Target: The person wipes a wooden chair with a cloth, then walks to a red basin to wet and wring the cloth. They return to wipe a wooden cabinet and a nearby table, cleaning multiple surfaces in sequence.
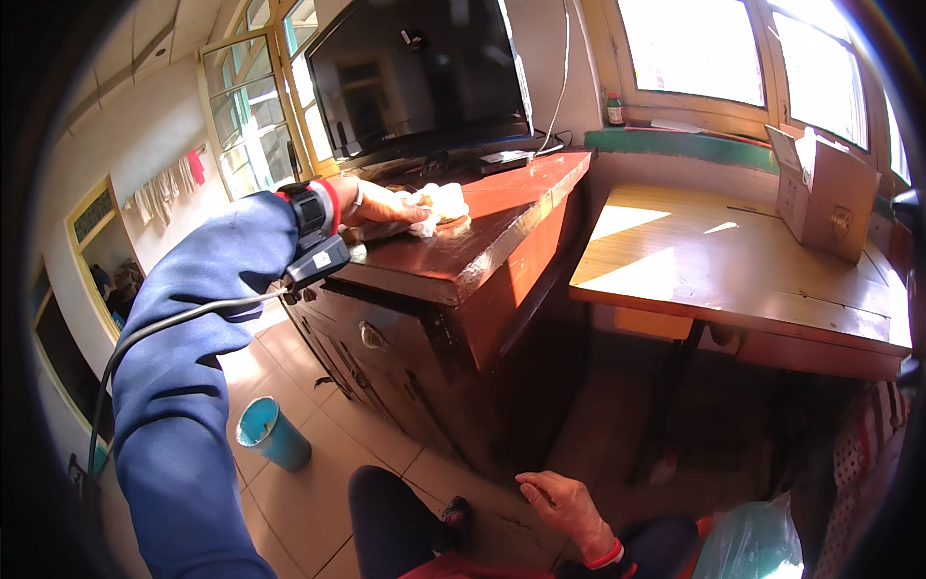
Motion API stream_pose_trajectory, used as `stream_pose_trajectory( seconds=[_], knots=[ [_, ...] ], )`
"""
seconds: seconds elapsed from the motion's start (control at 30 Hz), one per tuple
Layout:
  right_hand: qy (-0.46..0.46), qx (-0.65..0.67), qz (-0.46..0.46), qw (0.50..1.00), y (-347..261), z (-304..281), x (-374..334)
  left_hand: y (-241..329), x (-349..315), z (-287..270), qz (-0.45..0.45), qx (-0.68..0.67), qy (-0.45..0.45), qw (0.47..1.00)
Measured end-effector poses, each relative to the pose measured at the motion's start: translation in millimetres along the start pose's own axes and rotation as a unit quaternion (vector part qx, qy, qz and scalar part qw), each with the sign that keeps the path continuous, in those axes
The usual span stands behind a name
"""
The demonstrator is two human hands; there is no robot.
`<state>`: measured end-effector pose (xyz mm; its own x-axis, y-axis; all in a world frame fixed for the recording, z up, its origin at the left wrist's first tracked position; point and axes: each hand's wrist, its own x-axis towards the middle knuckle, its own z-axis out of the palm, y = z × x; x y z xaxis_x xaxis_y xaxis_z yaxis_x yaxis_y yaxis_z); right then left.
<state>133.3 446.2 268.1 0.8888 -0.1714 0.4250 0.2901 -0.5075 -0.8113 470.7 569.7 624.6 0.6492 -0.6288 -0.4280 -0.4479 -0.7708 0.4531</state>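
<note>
My left hand reaches across the reddish-brown cabinet top and is closed on a crumpled white cloth. The cloth is pressed against the top near its left side, in front of the television. A dark device with a red band is strapped to my left wrist, and a cable runs from it along my blue sleeve. Low in the view, my right hand hovers near my lap, its fingers loosely curled together. I see nothing in it, and it touches neither cabinet nor table.
To the right stands a wooden table with a cardboard box on it. A blue bin sits on the tiled floor left of the cabinet. A flat dark box lies beside the television. A clear plastic bag is at lower right.
</note>
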Motion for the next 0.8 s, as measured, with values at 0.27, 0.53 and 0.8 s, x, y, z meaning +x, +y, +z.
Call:
stream_pose_trajectory(
  seconds=[0.27,0.53,0.8],
  knots=[
    [-0.006,0.079,0.088,0.993,4.2,-31.2,-6.3,112.3,105.4,13.8,0.034,0.047,-0.014,0.998],
    [0.032,0.158,0.149,0.976,13.3,-53.1,-11.0,184.6,150.7,26.1,0.069,0.05,-0.128,0.988],
    [0.117,0.145,0.16,0.969,51.5,-60.9,-18.6,216.3,193.0,19.7,0.069,0.156,-0.055,0.984]
  ],
)
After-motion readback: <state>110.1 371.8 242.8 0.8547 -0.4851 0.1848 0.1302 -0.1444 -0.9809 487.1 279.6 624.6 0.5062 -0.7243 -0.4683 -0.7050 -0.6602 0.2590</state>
